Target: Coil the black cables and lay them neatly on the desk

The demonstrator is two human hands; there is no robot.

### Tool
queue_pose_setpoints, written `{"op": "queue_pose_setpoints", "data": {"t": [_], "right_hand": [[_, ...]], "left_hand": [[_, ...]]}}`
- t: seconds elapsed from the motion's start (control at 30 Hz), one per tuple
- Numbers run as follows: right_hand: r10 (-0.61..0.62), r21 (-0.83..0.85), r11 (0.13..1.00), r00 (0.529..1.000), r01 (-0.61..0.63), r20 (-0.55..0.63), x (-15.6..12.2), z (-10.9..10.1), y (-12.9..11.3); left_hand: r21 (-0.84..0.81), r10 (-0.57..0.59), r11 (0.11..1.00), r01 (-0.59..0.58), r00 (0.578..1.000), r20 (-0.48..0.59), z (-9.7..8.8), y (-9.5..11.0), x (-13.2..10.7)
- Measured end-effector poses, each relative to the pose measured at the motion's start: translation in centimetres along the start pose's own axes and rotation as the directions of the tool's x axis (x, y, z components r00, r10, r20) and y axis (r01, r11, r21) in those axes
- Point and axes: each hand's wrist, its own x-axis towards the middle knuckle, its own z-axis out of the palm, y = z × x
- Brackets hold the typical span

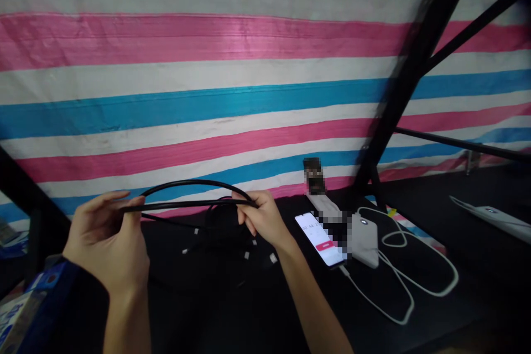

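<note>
A black cable is stretched between my two hands above a dark table. My left hand pinches one part of it between thumb and fingers. My right hand grips the other part, where the cable folds into a loop arching upward. Below the hands lies a tangled pile of black cables with several small white connectors.
A lit phone lies right of my right hand, joined by a white cable to a white power bank. A black metal frame post slants up at the right. A striped tarp hangs behind. A blue box sits lower left.
</note>
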Motion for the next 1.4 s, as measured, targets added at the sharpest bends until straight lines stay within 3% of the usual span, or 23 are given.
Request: {"op": "queue_pose_setpoints", "data": {"t": [0.13,0.23,0.3,0.4,0.53,0.67,0.8,0.87,0.93,1.0,1.07,1.13,1.23,1.3,1.4], "right_hand": [[-0.044,0.141,0.988,0.993,0.059,-0.108,0.1,-0.2,-0.6],[-0.038,0.264,0.960,0.980,0.090,-0.195,0.0,-0.7,-1.1],[-0.038,0.337,0.933,0.968,0.123,-0.248,-0.2,-1.1,-1.5],[-0.117,0.318,0.923,0.946,0.215,-0.302,-0.8,-1.4,-2.1],[-0.163,0.289,0.916,0.915,0.279,-0.369,-1.4,-1.2,-2.4],[-0.150,0.333,0.866,0.829,0.373,-0.538,-1.2,-0.8,-2.1],[-0.181,0.305,0.836,0.754,0.456,-0.631,-1.0,-0.5,-2.0],[-0.204,0.289,0.825,0.733,0.486,-0.649,-1.0,-0.2,-1.9],[-0.228,0.292,0.811,0.733,0.507,-0.640,-0.9,0.4,-1.8],[-0.240,0.316,0.800,0.754,0.511,-0.612,-0.8,1.0,-1.6],[-0.216,0.358,0.804,0.795,0.474,-0.567,-0.7,1.4,-1.4],[-0.137,0.388,0.846,0.852,0.367,-0.506,-0.4,1.3,-1.4],[-0.002,0.323,0.935,0.912,0.147,-0.411,-0.2,0.4,-1.7],[0.017,0.198,0.978,0.928,0.061,-0.371,-0.5,-0.3,-2.0],[-0.051,-0.089,0.996,0.941,0.022,-0.334,-1.5,-0.9,-2.4]], "left_hand": [[0.095,-0.049,0.995,0.024,0.961,0.271,0.8,-2.9,0.7],[0.251,-0.062,0.965,-0.072,0.870,0.489,2.4,-5.7,0.3],[0.334,-0.103,0.936,-0.108,0.825,0.556,3.4,-7.2,-0.4],[0.352,-0.267,0.931,0.091,0.830,0.490,4.7,-8.4,-1.9],[0.274,-0.450,0.887,0.372,0.831,0.327,5.8,-8.1,-3.8],[0.195,-0.562,0.826,0.528,0.793,0.234,6.7,-7.3,-5.1],[0.136,-0.605,0.796,0.589,0.777,0.172,7.4,-7.0,-5.6],[0.091,-0.663,0.747,0.659,0.725,0.189,7.4,-6.6,-5.8],[0.031,-0.736,0.651,0.759,0.620,0.271,7.3,-6.0,-6.1],[-0.039,-0.761,0.547,0.837,0.515,0.395,7.1,-5.3,-6.3],[-0.114,-0.732,0.479,0.870,0.468,0.495,7.0,-4.8,-6.3],[-0.188,-0.696,0.458,0.869,0.482,0.532,6.8,-4.6,-5.8],[-0.277,-0.653,0.502,0.820,0.569,0.500,6.0,-5.1,-4.2],[-0.299,-0.630,0.547,0.782,0.620,0.468,5.1,-5.5,-2.8],[-0.270,-0.599,0.627,0.731,0.674,0.432,3.3,-5.6,-0.6]]}}
